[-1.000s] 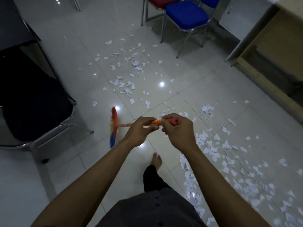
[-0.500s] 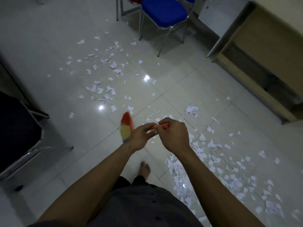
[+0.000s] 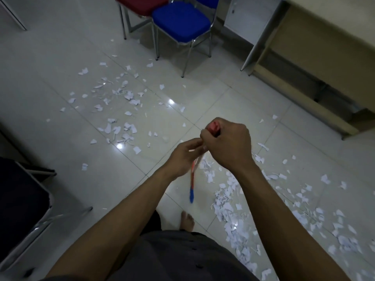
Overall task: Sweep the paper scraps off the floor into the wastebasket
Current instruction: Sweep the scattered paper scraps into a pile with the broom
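Right hand fisted round red top of broom; left hand holds handle just below. Blurred brush end just beside paper scraps on floor.

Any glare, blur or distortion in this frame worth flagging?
Head view: dim overall; small light glints on the glossy floor; the broom is motion-blurred at its lower end; wide-angle bending shows along the desk edge.
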